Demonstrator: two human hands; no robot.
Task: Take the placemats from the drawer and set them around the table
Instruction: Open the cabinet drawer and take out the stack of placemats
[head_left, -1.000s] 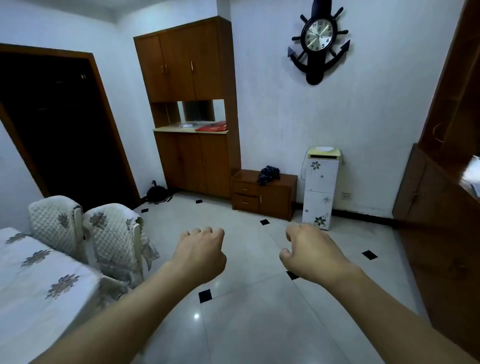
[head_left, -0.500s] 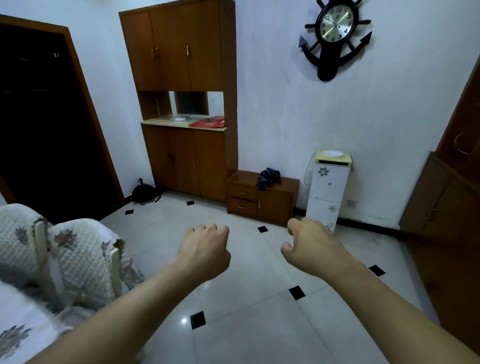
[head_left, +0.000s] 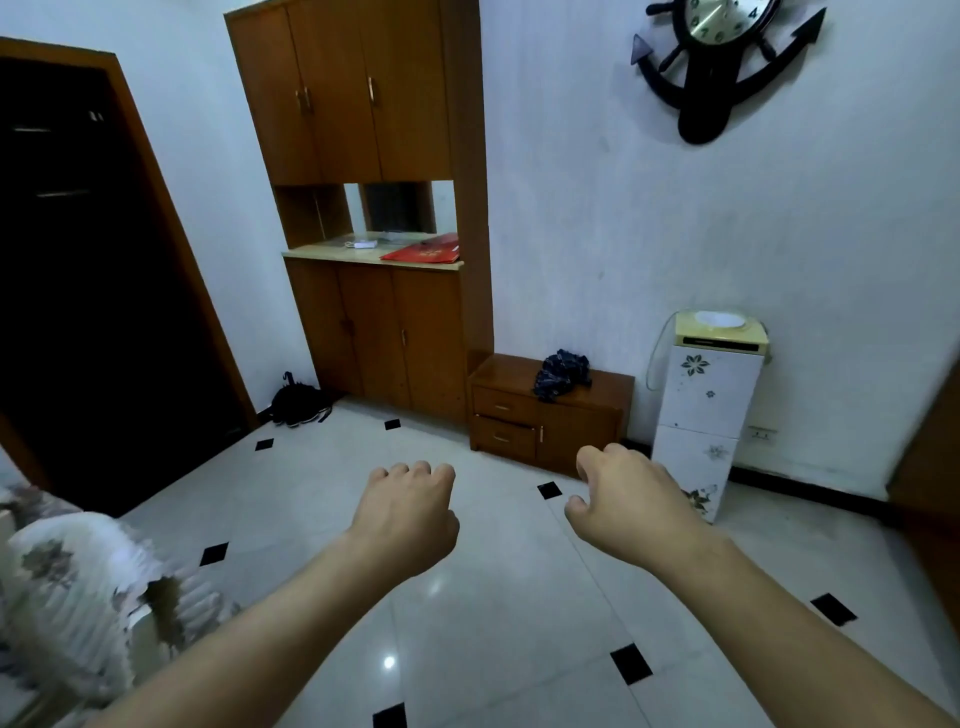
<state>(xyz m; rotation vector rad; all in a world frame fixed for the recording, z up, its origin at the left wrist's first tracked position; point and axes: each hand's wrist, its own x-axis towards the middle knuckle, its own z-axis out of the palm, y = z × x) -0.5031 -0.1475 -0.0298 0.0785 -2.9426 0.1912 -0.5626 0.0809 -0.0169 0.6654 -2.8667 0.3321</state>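
Both empty and loosely curled: left hand (head_left: 408, 512) and right hand (head_left: 631, 501), held over the floor short of the low drawer cabinet (head_left: 550, 410), drawers shut, placemats unseen.

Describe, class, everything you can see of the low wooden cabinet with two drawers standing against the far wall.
The low wooden cabinet is glossy reddish-brown wood. It stands upright on the tiled floor against the white wall, between the tall cupboard and the water dispenser. Two stacked drawers, both shut, fill its left half, and a door its right. A crumpled dark cloth lies on top.
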